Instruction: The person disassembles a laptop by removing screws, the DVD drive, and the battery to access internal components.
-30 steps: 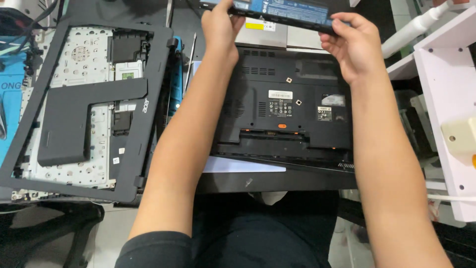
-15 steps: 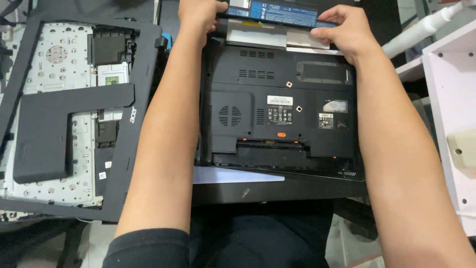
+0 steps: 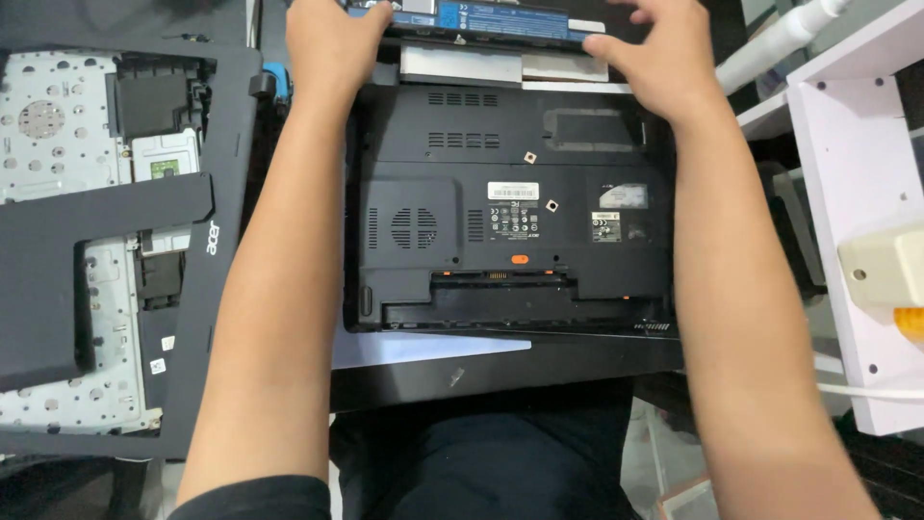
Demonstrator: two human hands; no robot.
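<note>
Nearest, a black matt plastic laptop base [image 3: 510, 207] is lying underside-up at the front edge of the dark work table [image 3: 539, 361], its ribbed vents, pale stickers and small orange latch showing; a long empty bay is running along its near edge, which suggests the step in hand is the handling of the battery, already out of the machine. Beside it, towards the table's left edge, a second dismantled black laptop shell [image 3: 106, 250] with perforated silvery metal plate is resting flat. Farther on, at the table's far edge just beyond the base, a long slim black battery bar with a blue label [image 3: 486, 21] is being held at both ends; the left hand [image 3: 332, 43] is curling over its left end, the right hand [image 3: 654, 58] is pressing fingers on its right end, both grasping it. The next move, I judge, is calling for a level, two-handed carry of this smooth, rigid bar.
</note>
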